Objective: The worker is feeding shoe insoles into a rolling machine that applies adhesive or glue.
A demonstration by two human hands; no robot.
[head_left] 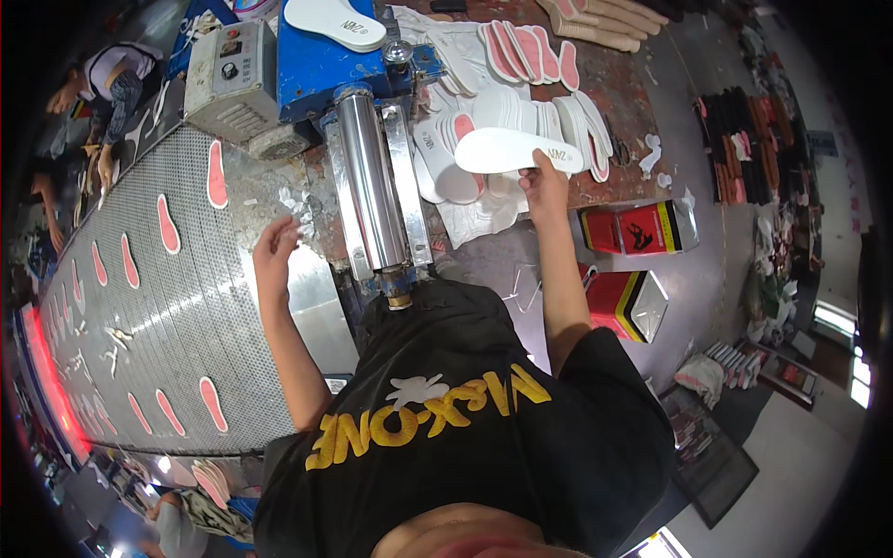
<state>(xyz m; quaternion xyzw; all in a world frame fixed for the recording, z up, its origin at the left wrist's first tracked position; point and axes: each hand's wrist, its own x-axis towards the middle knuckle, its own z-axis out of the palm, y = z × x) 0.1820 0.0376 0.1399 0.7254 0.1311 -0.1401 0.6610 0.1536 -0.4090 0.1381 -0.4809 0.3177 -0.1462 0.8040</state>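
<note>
My right hand [544, 191] is closed on the heel end of a white shoe insole [493, 151], thumb on top. That insole is held flat over stacks of white insoles [510, 107] on the bench, where some pink undersides show. My left hand [276, 249] hangs between the conveyor and the steel roller [366, 177], fingers loosely bent and apart, with nothing visible in it. Before me stands a blue roller machine [321, 70]; another white insole [337, 22] lies on its top.
Pink insoles with white rims [168, 223] lie spread on the mesh conveyor belt [270, 363] at left. A grey control box [231, 74] adjoins the machine. Red and yellow tins [631, 229] stand at right. Beige insole stacks [595, 23] are at the far edge; another person [121, 74] works at far left.
</note>
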